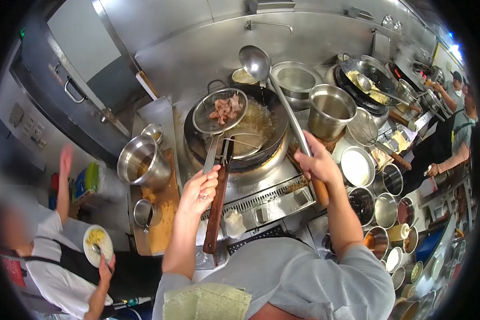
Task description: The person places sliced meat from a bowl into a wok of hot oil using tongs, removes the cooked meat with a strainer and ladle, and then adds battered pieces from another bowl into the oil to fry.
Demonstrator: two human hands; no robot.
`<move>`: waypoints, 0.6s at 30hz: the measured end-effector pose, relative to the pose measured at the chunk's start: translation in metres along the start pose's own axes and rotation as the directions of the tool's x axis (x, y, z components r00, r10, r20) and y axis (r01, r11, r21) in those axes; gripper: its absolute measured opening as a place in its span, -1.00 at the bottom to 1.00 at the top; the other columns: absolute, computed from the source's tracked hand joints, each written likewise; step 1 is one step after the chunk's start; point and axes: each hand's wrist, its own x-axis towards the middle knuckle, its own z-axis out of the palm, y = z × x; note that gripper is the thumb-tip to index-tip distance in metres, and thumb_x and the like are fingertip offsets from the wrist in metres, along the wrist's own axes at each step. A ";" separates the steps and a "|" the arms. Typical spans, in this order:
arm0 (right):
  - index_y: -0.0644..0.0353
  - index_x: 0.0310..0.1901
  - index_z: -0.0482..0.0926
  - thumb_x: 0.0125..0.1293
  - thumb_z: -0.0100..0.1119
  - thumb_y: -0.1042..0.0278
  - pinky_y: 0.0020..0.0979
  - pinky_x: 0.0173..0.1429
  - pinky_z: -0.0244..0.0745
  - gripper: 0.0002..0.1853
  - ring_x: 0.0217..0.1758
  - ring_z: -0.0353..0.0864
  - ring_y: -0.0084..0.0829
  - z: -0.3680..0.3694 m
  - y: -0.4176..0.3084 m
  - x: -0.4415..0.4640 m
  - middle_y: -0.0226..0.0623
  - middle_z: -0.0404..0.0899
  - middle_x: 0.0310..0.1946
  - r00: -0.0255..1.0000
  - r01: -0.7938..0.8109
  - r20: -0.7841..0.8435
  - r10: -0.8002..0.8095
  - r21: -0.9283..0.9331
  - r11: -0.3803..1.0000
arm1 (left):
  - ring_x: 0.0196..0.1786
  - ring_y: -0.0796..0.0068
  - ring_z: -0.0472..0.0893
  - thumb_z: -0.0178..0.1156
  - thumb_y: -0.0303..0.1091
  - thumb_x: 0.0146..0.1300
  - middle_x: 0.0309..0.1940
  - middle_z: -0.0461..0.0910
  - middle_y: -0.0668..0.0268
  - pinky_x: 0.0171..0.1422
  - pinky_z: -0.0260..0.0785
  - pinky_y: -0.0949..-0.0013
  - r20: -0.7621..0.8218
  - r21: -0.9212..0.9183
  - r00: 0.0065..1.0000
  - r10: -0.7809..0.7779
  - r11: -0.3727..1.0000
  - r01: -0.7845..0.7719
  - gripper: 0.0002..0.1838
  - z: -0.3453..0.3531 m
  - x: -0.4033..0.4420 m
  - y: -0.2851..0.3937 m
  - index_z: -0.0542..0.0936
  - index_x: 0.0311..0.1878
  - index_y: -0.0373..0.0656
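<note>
My left hand [199, 191] is closed around the metal handle of a mesh strainer [202, 116], which carries pieces of pinkish meat [227, 109]. The strainer is above a dark wok [277, 114] of bubbling liquid. A second strainer with a long wooden handle [216, 210] lies across the wok's near rim, close beside my left hand. My right hand [320, 162] grips a long-handled ladle [255, 63] near its wooden end. The ladle's bowl is raised beyond the wok's far right edge.
A steel pot [332, 112] stands right of the wok, near a wire skimmer [362, 127]. Another pot [138, 160] sits at left. Several seasoning containers [385, 209] crowd the right. One person holds a plate [98, 245] at left; other people work at far right.
</note>
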 end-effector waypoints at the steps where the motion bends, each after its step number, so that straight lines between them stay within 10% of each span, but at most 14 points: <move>1: 0.29 0.35 0.14 0.20 0.15 0.54 -0.56 -0.66 0.27 -0.32 -0.66 0.29 -0.64 0.002 -0.010 0.009 -0.47 0.34 -0.53 1.000 -0.013 0.026 0.015 -0.069 0.998 | -0.61 0.74 0.17 -0.20 -0.53 0.44 -0.38 0.28 0.33 -0.71 0.06 0.67 0.008 0.017 1.000 0.006 1.000 -0.006 -0.68 -0.007 -0.003 -0.002 0.26 0.17 -0.50; 5: 0.37 0.31 0.17 0.22 0.13 0.52 -0.57 -0.66 0.27 -0.38 -0.67 0.29 -0.66 0.007 -0.036 0.051 -0.50 0.31 -0.60 0.984 -0.013 0.176 -0.010 0.134 0.991 | -0.62 0.75 0.17 -0.18 -0.50 0.45 -0.38 0.27 0.35 -0.74 0.04 0.68 0.060 0.066 0.998 0.036 0.997 -0.040 -0.68 -0.016 -0.010 -0.009 0.26 0.19 -0.47; 8: 0.35 0.31 0.18 0.24 0.12 0.49 -0.56 -0.64 0.27 -0.39 -0.67 0.31 -0.63 -0.001 -0.018 0.101 -0.50 0.33 -0.62 0.947 -0.248 0.321 -0.003 0.737 0.629 | -0.63 0.79 0.15 -0.18 -0.47 0.46 -0.40 0.27 0.39 -0.74 0.05 0.70 0.082 0.180 0.991 0.102 0.977 -0.116 -0.68 -0.009 -0.022 -0.026 0.28 0.20 -0.41; 10: 0.34 0.32 0.17 0.24 0.12 0.48 -0.55 -0.64 0.28 -0.38 -0.68 0.31 -0.62 0.012 -0.019 0.107 -0.49 0.36 -0.61 0.975 -0.037 0.222 -0.002 0.171 0.985 | -0.63 0.80 0.14 -0.16 -0.45 0.47 -0.42 0.25 0.43 -0.71 -0.01 0.70 0.087 0.203 0.990 0.110 0.971 -0.125 -0.71 -0.009 -0.030 -0.027 0.33 0.19 -0.30; 12: 0.31 0.36 0.14 0.24 0.12 0.46 -0.53 -0.63 0.28 -0.35 -0.68 0.31 -0.62 0.040 -0.014 0.103 -0.47 0.36 -0.60 0.999 0.049 0.036 -0.035 -0.497 0.866 | -0.63 0.80 0.14 -0.17 -0.45 0.47 -0.43 0.25 0.43 -0.71 0.00 0.70 0.093 0.187 0.994 0.061 0.979 -0.078 -0.71 -0.010 -0.033 -0.013 0.32 0.18 -0.30; 13: 0.32 0.38 0.10 0.26 0.11 0.44 -0.54 -0.63 0.28 -0.32 -0.69 0.31 -0.62 0.045 -0.009 0.098 -0.44 0.37 -0.60 0.998 0.060 0.024 -0.055 -0.504 0.861 | -0.63 0.81 0.14 -0.18 -0.44 0.47 -0.43 0.25 0.43 -0.71 0.00 0.70 0.094 0.179 0.995 0.036 0.982 -0.053 -0.72 -0.011 -0.034 -0.008 0.32 0.18 -0.30; 18: 0.30 0.39 0.08 0.22 0.14 0.48 -0.56 -0.66 0.24 -0.28 -0.70 0.28 -0.64 0.023 -0.004 0.084 -0.49 0.32 -0.60 0.976 -0.096 0.217 0.024 0.327 0.940 | -0.64 0.81 0.15 -0.20 -0.46 0.48 -0.43 0.25 0.44 -0.72 0.01 0.71 0.063 0.236 0.997 0.043 0.970 -0.056 -0.72 -0.009 -0.036 -0.009 0.30 0.17 -0.32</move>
